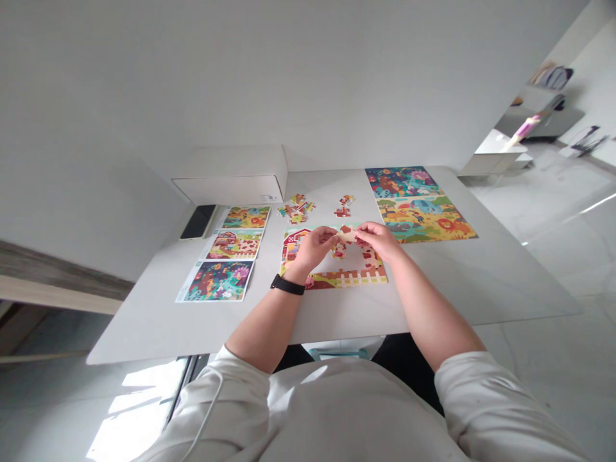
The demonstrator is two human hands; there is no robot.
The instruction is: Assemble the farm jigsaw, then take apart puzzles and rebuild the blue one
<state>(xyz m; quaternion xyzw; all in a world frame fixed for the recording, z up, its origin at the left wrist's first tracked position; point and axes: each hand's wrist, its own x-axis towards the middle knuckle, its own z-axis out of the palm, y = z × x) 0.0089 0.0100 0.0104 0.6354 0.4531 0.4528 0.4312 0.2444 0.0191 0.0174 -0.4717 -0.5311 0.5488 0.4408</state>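
My left hand (312, 249) and right hand (380, 240) are together, fingertips pinching a cream-and-red jigsaw piece (347, 235) above the part-built farm jigsaw (320, 287) on the white surface (481, 289). The jigsaw's middle lies open, bordered by a red barn (291, 242) and a picket fence (359, 277), with a loose heap of pieces (296, 208) beyond.

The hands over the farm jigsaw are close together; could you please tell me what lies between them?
In the head view, a pale jigsaw piece with red patches lies between the left hand and right hand, at their fingertips.
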